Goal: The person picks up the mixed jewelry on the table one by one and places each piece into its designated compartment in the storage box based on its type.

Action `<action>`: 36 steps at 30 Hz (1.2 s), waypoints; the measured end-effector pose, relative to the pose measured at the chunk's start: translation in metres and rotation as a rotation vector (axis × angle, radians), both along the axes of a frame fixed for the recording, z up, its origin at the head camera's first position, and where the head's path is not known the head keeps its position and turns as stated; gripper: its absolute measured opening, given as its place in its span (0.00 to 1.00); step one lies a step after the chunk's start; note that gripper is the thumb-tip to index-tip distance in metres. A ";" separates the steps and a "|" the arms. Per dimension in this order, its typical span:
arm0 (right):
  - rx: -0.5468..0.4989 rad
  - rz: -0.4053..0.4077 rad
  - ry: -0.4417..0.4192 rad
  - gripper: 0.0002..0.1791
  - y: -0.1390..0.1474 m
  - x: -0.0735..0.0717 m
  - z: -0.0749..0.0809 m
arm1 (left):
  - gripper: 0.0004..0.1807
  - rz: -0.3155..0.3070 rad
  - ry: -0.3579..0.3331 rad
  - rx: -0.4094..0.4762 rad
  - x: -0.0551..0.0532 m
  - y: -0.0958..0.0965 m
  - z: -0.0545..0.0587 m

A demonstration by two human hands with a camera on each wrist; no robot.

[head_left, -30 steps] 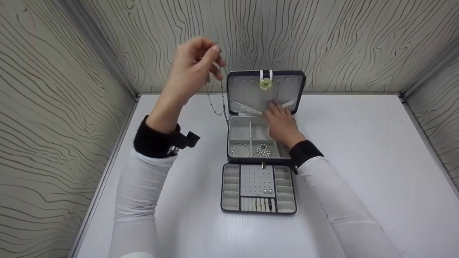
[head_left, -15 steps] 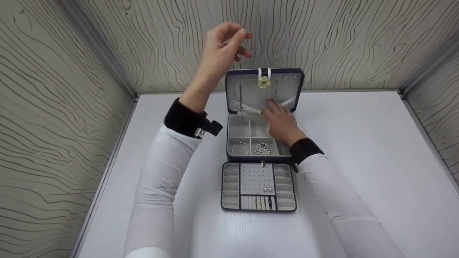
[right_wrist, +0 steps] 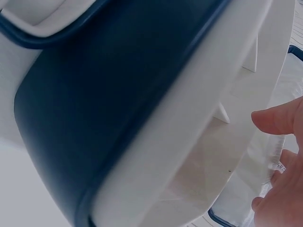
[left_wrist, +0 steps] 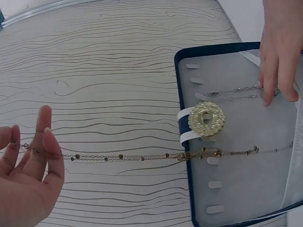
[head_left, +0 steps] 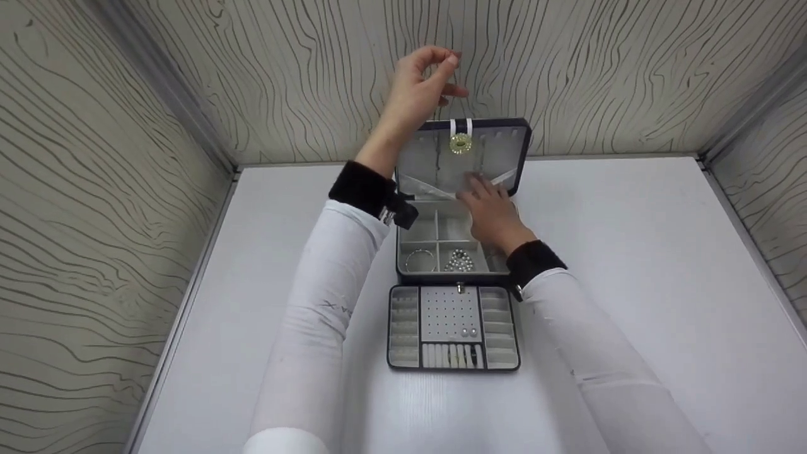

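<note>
My left hand (head_left: 422, 88) is raised above the upright lid (head_left: 416, 148) of a jewelry box (head_left: 400, 276). Its fingers pinch one end of a thin beaded chain necklace (left_wrist: 142, 157), whose doubled strand hangs down in front of the lid's lining, close by small white hooks (left_wrist: 215, 184). My right hand (head_left: 495, 211) reaches over the box, fingers extended against the lower part of the lid. In the left wrist view those fingers overlap the lower end of a silver chain (left_wrist: 236, 90) that hangs on the lining. A round gold clasp (head_left: 460, 144) dangles from the lid's top edge.
Inside the box's compartments lie a bracelet (head_left: 420, 260) and a beaded strand (head_left: 459, 260). A divided tray (head_left: 451, 312) sits on the white table (head_left: 630, 239) in front, with pearl earrings (head_left: 470, 332) and several rings (head_left: 463, 357). Patterned walls (head_left: 599, 75) enclose the table.
My left hand has moved right and up with the necklace, from left of the box to above the lid. My right hand has stayed at the lid's lining.
</note>
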State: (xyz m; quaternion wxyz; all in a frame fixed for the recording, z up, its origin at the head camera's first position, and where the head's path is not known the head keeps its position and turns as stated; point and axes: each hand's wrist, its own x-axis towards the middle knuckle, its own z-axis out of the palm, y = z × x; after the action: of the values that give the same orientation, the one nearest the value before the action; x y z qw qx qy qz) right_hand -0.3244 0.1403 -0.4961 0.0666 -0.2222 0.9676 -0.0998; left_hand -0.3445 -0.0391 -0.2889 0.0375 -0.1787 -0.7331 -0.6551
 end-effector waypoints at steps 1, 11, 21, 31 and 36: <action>-0.001 -0.002 -0.007 0.37 -0.001 0.000 0.001 | 0.10 -0.001 -0.016 0.003 -0.001 0.001 -0.004; -0.010 -0.003 -0.022 0.37 -0.003 0.002 0.003 | 0.12 0.007 -0.091 0.051 -0.001 0.005 -0.049; -0.020 -0.003 0.009 0.38 -0.002 0.004 0.000 | 0.15 0.078 -0.158 0.017 -0.002 -0.003 -0.089; -0.081 -0.005 0.033 0.41 -0.002 0.004 -0.002 | 0.20 0.180 -0.111 -0.122 -0.001 -0.007 -0.128; -0.091 -0.020 0.010 0.43 -0.004 0.005 0.000 | 0.20 0.201 -0.126 -0.142 -0.001 -0.006 -0.139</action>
State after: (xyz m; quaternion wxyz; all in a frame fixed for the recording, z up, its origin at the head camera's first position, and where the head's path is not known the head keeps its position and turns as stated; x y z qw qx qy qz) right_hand -0.3192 0.1365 -0.4965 0.0505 -0.2158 0.9645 -0.1434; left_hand -0.3452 -0.0450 -0.4284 0.0441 -0.0649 -0.7928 -0.6044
